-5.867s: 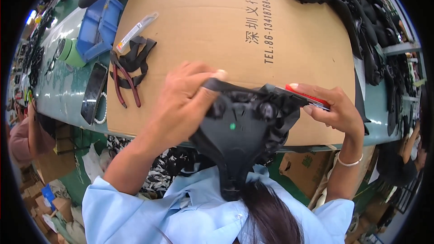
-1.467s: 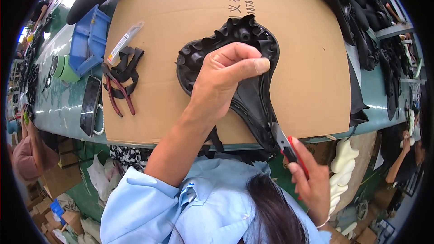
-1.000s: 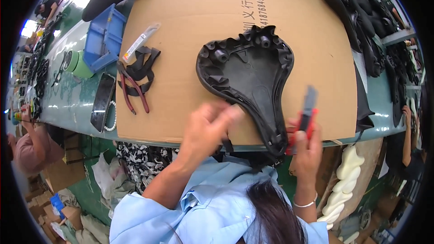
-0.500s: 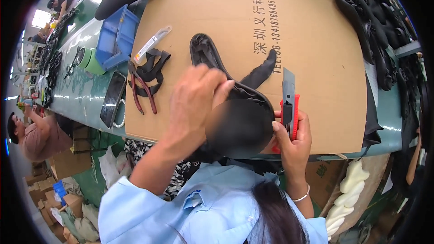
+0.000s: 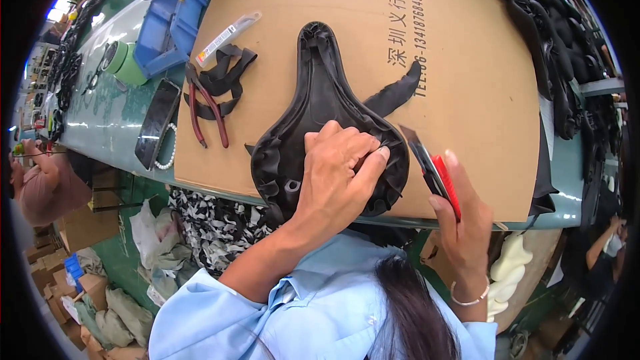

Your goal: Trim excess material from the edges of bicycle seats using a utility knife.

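Observation:
A black bicycle saddle (image 5: 316,87) lies underside up on the cardboard, its narrow nose pointing away from me. The loose, wrinkled edges of its cover fold inward along the rim. My left hand (image 5: 337,167) reaches over the wide rear part, thumb and fingers pinched on the cover edge at the right side. Just right of the saddle, my right hand (image 5: 465,217) grips a red utility knife (image 5: 446,181) with its blade out, pointing up and left. The blade appears apart from the saddle. A black cut strip (image 5: 397,91) lies beyond the saddle's right side.
Left of the saddle are dark red-handled pliers (image 5: 219,123), black scrap strips (image 5: 235,80) and a clear plastic tube (image 5: 230,38). A phone (image 5: 157,117), a blue bin (image 5: 170,27) and a green tape roll (image 5: 125,63) sit farther left. Black covers (image 5: 533,33) pile up at the right.
The saddle has turned from its tilted pose to lie underside up. My left hand has moved from its nose side to the right rim. My right hand with the knife has shifted right, away from the saddle.

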A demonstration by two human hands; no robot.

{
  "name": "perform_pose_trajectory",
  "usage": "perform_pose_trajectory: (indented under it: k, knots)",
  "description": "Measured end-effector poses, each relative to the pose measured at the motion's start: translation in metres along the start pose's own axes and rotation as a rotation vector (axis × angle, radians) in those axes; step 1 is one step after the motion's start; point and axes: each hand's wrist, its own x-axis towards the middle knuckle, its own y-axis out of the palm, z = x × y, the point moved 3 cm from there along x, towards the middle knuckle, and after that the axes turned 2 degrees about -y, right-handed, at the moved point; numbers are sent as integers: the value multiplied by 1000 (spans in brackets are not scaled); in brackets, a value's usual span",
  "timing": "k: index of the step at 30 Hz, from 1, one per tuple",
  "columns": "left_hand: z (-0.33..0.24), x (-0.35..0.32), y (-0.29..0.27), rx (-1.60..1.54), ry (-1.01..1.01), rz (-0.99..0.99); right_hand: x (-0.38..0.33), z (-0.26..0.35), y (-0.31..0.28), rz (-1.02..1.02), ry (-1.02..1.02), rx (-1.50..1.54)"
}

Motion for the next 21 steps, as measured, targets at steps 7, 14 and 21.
perform_pose_trajectory:
  k: [7,14,21]
  knots:
    - [4,0,-1,-125,38,-59,10,29,-8,383,-71,-410]
    - [6,-4,-3,-354,-9,-85,18,38,-14,407,-25,-384]
    - [11,-3,0,-831,-131,-254,-2,44,-20,554,158,-452]
